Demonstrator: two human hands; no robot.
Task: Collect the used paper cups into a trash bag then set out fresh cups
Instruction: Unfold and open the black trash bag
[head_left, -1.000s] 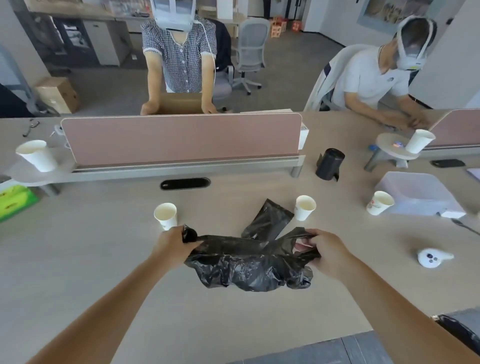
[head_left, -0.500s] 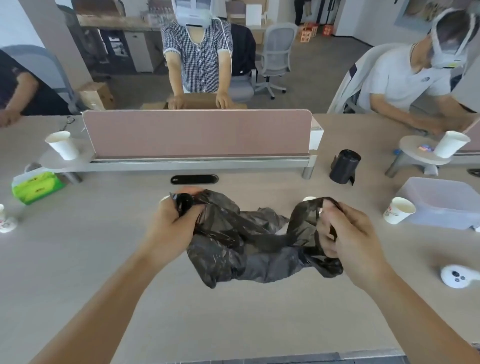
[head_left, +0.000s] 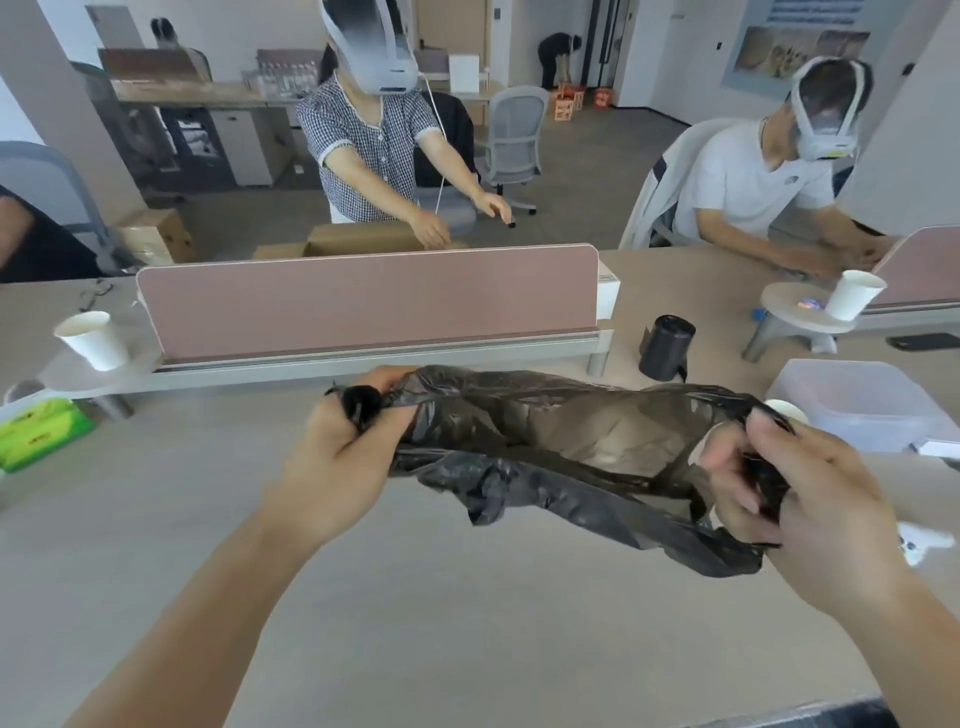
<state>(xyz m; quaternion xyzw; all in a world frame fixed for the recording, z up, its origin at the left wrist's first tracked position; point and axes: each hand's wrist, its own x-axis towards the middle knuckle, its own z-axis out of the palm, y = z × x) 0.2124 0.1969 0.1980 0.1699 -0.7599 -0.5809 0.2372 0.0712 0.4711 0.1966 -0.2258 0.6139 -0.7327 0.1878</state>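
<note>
A black trash bag (head_left: 561, 447) hangs stretched in the air above the desk, its mouth pulled wide. My left hand (head_left: 343, 457) grips its left edge and my right hand (head_left: 784, 499) grips its right edge. A white paper cup (head_left: 93, 340) stands on a small shelf at the far left. Another paper cup (head_left: 852, 293) stands on a round stand at the far right. The rim of a third cup (head_left: 787, 408) peeks out behind the bag by my right hand. Two cups seen earlier on the desk are hidden behind the bag.
A pink divider panel (head_left: 369, 304) crosses the desk (head_left: 415, 597). A roll of black bags (head_left: 665, 348) stands right of it. A translucent box (head_left: 857, 410) lies at right, a green tissue pack (head_left: 44, 431) at left, a white device (head_left: 924, 543) by my right wrist. Two people work opposite.
Both hands have lifted the bag off the desk and pulled it apart, so its mouth is now wide. My view has tilted up, and the two near cups are covered.
</note>
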